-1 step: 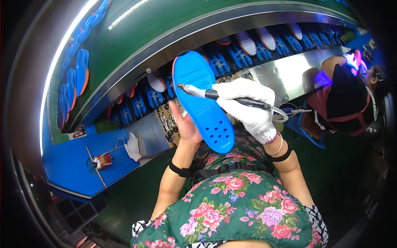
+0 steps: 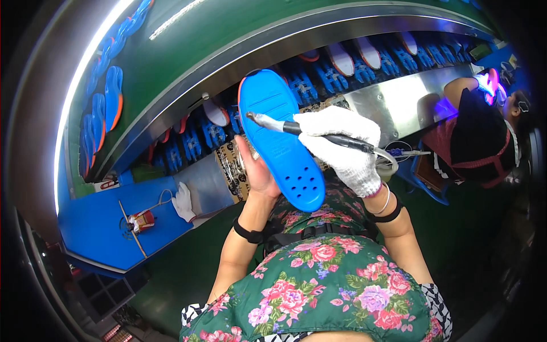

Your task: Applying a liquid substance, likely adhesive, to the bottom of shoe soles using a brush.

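A blue shoe sole point(image 2: 279, 148) with a cluster of small holes near its closest end stands tilted before me. My left hand point(image 2: 261, 174), bare, supports it from its left edge and underside, thumb stretched up beside it; the other fingers are hidden behind the sole. My right hand point(image 2: 342, 145), in a white knitted glove, is closed round the dark handle of a brush point(image 2: 276, 123) with a pale tube at its back end. The brush's brown tip lies over the upper left part of the sole; I cannot tell whether it touches.
Blue racks point(image 2: 302, 85) hold several soles beyond my hands, under a metal rail point(image 2: 342, 40). More blue soles point(image 2: 114, 97) lie on a green surface at far left. A blue table point(image 2: 97, 222) bears a red can point(image 2: 141, 221) and a white glove point(image 2: 183, 203). Another person point(image 2: 473, 134) works at right.
The sole and the brush have shifted very slightly to the right. Both hands keep their hold.
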The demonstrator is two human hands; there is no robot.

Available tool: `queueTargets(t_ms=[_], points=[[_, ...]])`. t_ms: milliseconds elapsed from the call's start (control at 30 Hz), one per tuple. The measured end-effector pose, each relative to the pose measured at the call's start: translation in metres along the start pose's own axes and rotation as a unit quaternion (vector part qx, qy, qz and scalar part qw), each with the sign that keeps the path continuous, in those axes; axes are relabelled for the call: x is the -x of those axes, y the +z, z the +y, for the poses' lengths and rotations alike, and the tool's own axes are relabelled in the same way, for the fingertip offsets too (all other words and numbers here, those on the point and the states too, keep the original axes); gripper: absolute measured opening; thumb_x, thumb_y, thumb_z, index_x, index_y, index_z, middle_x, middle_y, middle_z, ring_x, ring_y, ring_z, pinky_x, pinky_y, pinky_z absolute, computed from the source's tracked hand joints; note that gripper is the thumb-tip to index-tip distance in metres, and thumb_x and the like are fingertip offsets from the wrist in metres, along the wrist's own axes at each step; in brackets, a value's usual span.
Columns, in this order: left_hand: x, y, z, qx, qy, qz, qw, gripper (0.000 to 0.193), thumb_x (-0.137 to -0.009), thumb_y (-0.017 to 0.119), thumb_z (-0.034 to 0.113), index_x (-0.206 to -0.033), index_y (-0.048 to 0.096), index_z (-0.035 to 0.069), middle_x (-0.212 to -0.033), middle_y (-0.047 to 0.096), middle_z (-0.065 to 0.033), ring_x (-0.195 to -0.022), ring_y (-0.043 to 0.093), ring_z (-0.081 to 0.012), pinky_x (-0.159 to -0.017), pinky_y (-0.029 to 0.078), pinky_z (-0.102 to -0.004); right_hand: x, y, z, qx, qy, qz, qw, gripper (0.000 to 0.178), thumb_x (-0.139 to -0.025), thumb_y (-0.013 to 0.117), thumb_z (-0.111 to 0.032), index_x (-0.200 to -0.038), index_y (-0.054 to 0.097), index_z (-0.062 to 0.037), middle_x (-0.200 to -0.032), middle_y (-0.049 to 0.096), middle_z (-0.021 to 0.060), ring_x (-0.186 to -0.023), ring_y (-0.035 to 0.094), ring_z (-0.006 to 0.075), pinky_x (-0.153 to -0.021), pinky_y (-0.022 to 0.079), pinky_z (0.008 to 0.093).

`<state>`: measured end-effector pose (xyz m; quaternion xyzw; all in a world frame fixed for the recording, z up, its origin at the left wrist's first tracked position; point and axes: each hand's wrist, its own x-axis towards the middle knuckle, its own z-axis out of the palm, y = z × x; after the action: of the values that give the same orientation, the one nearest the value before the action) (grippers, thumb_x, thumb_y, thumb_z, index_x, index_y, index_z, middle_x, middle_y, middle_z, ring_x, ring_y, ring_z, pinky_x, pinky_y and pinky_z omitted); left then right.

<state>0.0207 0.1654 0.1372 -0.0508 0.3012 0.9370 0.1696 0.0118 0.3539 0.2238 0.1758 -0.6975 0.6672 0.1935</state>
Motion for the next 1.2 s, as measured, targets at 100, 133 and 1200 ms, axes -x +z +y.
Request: queueTargets(t_ms=[100,133,1200], points=[[-0.002,0.015,-0.003,0.039,-0.019,0.047,0.998,0.088,-0.095,0.026,0.078,-0.157,0.031,0.015,-0.154,0.044,-0.0099,-0.138,0.044,-0.0325,-0.116,0.035,-0.0502,0.009,-0.001,0.011,0.085,0.02,0.002,0.996,0.019,-0.075,0.08,0.002,-0.093,0.076,0.0004,-0.094,0.076,0.0141,-0.08,0.07,0.0205,-0.072,0.056,0.0318],[-0.002,0.014,-0.005,0.034,-0.014,0.046,0.998,0.088,-0.095,0.028,0.078,-0.157,0.031,0.015,-0.155,0.043,-0.01,-0.138,0.044,-0.0322,-0.116,0.035,-0.0498,0.012,-0.002,0.018,0.111,0.011,-0.015,0.994,0.026,-0.074,0.078,0.002,-0.1,0.076,-0.0007,-0.103,0.076,0.0147,-0.087,0.071,0.0231,-0.077,0.056,0.0344],[-0.021,-0.019,-0.03,-0.032,-0.033,0.019,0.999,0.099,-0.088,0.026,0.087,-0.156,0.026,0.015,-0.152,0.041,-0.012,-0.137,0.043,-0.0313,-0.115,0.037,-0.0492,0.029,0.004,0.031,0.085,-0.207,-0.08,0.971,0.027,-0.08,0.074,-0.011,-0.107,0.076,-0.0103,-0.108,0.075,0.0104,-0.093,0.071,0.0273,-0.08,0.056,0.0386]])
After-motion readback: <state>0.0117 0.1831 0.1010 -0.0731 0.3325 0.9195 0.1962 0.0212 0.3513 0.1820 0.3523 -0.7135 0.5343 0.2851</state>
